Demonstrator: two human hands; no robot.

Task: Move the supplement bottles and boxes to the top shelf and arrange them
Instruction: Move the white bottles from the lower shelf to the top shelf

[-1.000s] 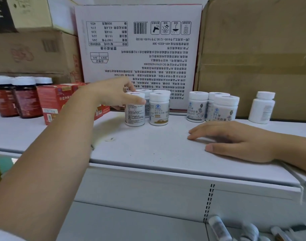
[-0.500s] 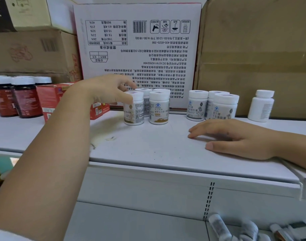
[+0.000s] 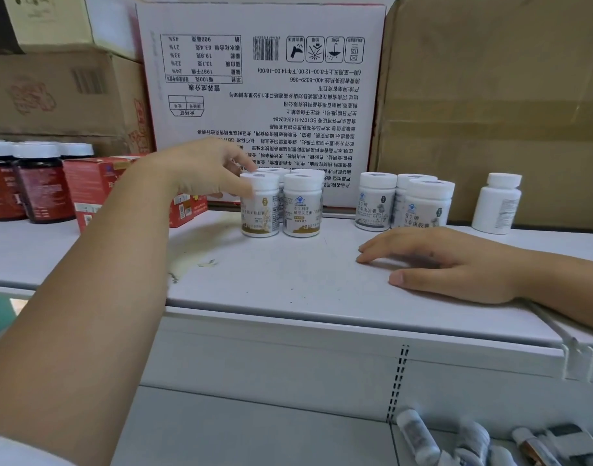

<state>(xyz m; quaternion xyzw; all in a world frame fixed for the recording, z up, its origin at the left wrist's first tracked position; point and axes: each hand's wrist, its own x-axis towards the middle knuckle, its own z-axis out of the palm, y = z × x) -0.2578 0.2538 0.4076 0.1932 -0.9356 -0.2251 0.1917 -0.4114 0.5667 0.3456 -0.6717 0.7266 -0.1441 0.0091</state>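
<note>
Several white supplement bottles with gold-brown labels stand in a tight group mid-shelf. My left hand (image 3: 204, 173) reaches in from the left, thumb and fingertips pinching the lid edge of the front-left bottle (image 3: 261, 210), which stands upright on the white top shelf (image 3: 288, 284). Its neighbour (image 3: 302, 210) touches it on the right. To the right, my right hand (image 3: 453, 260) lies flat, palm down, holding nothing, just in front of three more white bottles (image 3: 423, 206). A plain white bottle (image 3: 497, 203) stands alone at far right. Red boxes (image 3: 93, 186) sit behind my left wrist.
Dark red bottles with white caps (image 3: 36, 183) stand at far left. A white printed carton (image 3: 261, 95) and brown cartons (image 3: 490, 95) wall off the shelf's back. Several bottles lie on the lower shelf (image 3: 419, 435) at bottom right.
My left thumb has slid back from the bottle's front to its left side, and the bottle's label has turned. The right hand has stayed flat on the shelf.
</note>
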